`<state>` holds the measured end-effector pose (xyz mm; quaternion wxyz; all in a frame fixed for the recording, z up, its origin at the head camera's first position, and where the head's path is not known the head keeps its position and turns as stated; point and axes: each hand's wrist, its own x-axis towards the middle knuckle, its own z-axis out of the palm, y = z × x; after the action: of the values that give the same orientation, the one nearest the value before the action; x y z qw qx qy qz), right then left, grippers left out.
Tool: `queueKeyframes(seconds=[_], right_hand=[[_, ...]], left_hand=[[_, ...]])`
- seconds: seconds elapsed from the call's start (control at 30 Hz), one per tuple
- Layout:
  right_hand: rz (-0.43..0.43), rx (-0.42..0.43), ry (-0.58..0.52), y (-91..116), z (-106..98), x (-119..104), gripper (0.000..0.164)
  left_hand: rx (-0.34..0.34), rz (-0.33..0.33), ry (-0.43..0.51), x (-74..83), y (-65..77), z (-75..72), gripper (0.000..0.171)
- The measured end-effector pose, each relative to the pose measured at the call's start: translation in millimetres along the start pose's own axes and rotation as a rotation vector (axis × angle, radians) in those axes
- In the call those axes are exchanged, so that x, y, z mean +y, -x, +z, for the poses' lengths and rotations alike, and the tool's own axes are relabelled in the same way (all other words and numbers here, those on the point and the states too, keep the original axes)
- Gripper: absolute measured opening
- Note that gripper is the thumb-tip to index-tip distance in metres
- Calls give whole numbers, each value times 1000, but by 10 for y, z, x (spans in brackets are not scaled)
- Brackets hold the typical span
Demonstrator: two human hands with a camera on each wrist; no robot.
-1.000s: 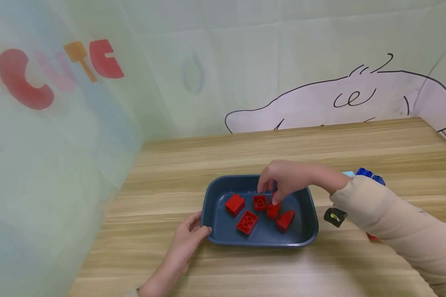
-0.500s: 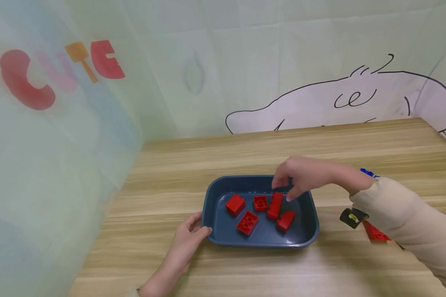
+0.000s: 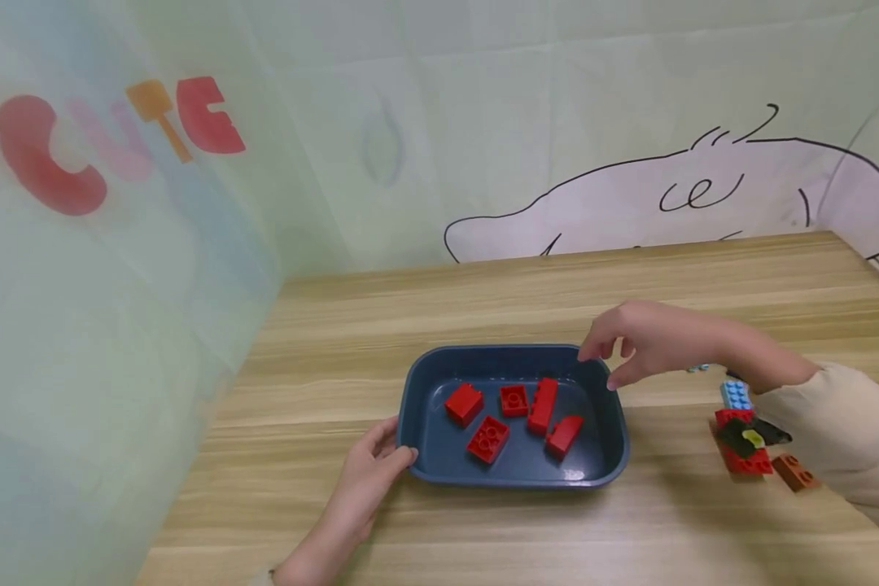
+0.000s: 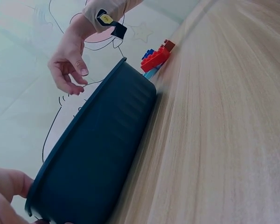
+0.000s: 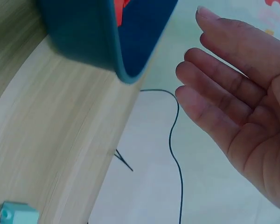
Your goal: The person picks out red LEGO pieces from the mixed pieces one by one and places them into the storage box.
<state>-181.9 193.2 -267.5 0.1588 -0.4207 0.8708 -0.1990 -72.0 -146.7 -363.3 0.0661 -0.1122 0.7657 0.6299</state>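
A dark blue plastic tub (image 3: 513,485) stands on the wooden table with several red toy building bricks inside. Among them are a square one (image 3: 513,400), a long one (image 3: 542,405) and one with a curved top (image 3: 564,436). My left hand (image 3: 369,468) grips the tub's left end, thumb at the rim and fingers against the outer wall. Over the tub's back right corner hangs my right hand (image 3: 648,342), its fingers loosely bent and apart. Nothing lies between those fingers in the right wrist view, where the hand (image 5: 238,98) is beside the rim.
Right of the tub lie loose bricks: red ones (image 3: 749,464), a light blue one (image 3: 736,395) and a brown one (image 3: 794,472). The right forearm and its black wrist strap (image 3: 753,438) overlap this group. A printed cloth wall (image 3: 410,163) borders the table's back and left.
My right hand has come off the long red brick and moved right, up to the tub's right rim. More loose bricks show beside the forearm. The left hand and tub stay put.
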Motion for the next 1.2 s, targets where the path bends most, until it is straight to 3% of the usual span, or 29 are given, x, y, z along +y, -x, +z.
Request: queueKeyframes(seconds=[0.43, 0.83, 1.2], right_hand=[[61, 41, 3, 281, 45, 132, 34], [69, 93, -37, 548, 209, 293, 34], [109, 196, -45, 823, 359, 501, 35]], left_hand=[[-6, 6, -5, 1, -10, -12, 54], [-5, 10, 2, -9, -15, -18, 55], [-2, 12, -1, 1, -6, -9, 55]])
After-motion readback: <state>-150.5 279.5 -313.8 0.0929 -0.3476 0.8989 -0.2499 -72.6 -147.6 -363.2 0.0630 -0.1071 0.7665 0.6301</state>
